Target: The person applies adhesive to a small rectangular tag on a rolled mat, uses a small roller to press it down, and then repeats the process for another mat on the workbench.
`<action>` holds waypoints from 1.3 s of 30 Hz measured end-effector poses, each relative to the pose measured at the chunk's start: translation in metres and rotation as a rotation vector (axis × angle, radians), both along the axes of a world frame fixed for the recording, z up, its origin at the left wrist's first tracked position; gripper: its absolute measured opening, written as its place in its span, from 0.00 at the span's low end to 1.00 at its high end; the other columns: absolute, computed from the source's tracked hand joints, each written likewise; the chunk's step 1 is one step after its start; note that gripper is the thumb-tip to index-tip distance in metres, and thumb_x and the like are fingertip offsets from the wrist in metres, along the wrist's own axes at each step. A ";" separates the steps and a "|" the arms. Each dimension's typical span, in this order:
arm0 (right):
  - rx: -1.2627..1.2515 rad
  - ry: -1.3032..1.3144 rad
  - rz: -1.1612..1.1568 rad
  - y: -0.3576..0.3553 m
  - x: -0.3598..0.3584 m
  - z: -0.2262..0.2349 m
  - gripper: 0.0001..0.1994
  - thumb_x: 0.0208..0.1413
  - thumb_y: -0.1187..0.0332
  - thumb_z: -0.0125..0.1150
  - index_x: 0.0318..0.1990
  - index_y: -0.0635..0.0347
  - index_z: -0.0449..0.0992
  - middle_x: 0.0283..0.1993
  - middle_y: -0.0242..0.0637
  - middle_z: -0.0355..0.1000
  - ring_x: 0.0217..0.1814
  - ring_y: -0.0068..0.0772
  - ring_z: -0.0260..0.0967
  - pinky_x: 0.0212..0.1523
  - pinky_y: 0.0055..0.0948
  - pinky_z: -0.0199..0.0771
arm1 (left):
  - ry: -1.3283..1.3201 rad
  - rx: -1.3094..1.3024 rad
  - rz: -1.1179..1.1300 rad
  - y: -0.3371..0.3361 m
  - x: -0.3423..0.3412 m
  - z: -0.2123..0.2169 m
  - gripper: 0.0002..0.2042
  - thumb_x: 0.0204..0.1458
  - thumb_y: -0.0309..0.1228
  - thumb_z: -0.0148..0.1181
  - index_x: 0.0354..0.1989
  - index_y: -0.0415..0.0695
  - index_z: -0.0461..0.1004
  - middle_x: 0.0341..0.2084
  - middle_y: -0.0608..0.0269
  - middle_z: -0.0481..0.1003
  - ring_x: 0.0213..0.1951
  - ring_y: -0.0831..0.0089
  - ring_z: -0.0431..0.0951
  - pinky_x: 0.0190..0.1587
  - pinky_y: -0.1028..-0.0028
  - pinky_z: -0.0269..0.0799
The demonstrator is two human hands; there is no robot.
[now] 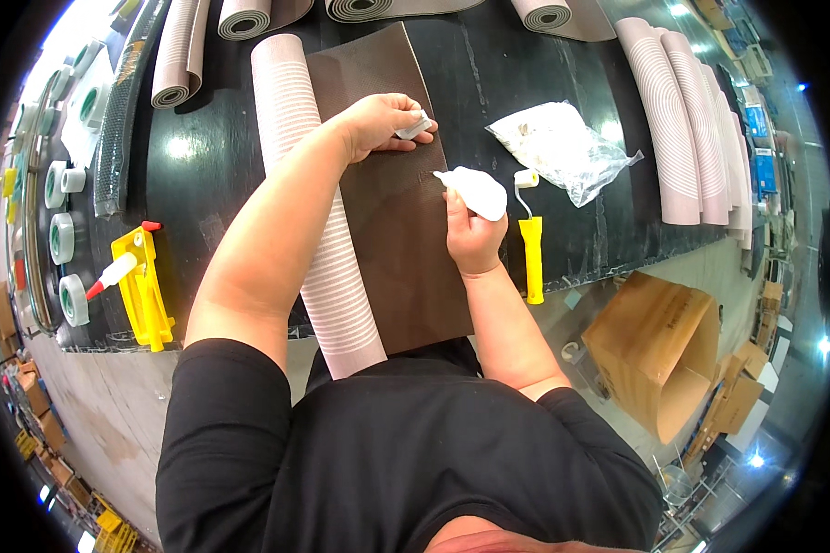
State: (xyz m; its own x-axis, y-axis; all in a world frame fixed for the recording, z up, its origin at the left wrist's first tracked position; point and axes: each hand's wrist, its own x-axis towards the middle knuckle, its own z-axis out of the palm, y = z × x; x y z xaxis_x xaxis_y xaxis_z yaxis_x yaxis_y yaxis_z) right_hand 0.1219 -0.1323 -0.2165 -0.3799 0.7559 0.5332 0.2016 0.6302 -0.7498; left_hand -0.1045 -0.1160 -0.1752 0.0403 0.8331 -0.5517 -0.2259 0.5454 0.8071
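Observation:
A partly unrolled mat lies before me on the black table, its dark brown underside [401, 258] facing up and its pale pink striped roll [332, 249] on the left. My right hand [475, 241] is closed around a white squeeze bottle [481, 192], tilted so that its nozzle points left at the mat's right edge. Whether the tip touches the mat I cannot tell. Farther up that edge, my left hand [387, 122] pinches a small folded white wipe [415, 127] over the brown surface.
A yellow-handled roller [532, 258] and a clear plastic bag [567, 147] with white contents lie to the right. Rolled mats [664, 120] line the far and right sides. At left are a yellow tray [140, 295], a red-tipped bottle [115, 273] and tape rolls [62, 238]. A cardboard box [650, 336] stands below right.

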 end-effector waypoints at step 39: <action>-0.019 0.001 0.085 -0.012 0.023 0.012 0.07 0.55 0.73 0.61 0.40 0.66 0.78 0.38 0.43 0.77 0.39 0.38 0.76 0.40 0.29 0.74 | 0.041 0.030 -0.004 -0.001 0.001 -0.003 0.05 0.62 0.33 0.52 0.37 0.48 0.72 0.52 0.59 0.75 0.51 0.77 0.75 0.52 0.77 0.71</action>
State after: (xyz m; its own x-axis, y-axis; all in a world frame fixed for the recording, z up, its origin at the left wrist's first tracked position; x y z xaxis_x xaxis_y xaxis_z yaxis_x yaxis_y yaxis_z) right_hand 0.1447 -0.1439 -0.2043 -0.4428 0.7311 0.5191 0.1472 0.6304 -0.7622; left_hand -0.1039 -0.1171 -0.1785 0.0215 0.8490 -0.5279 -0.1899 0.5219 0.8316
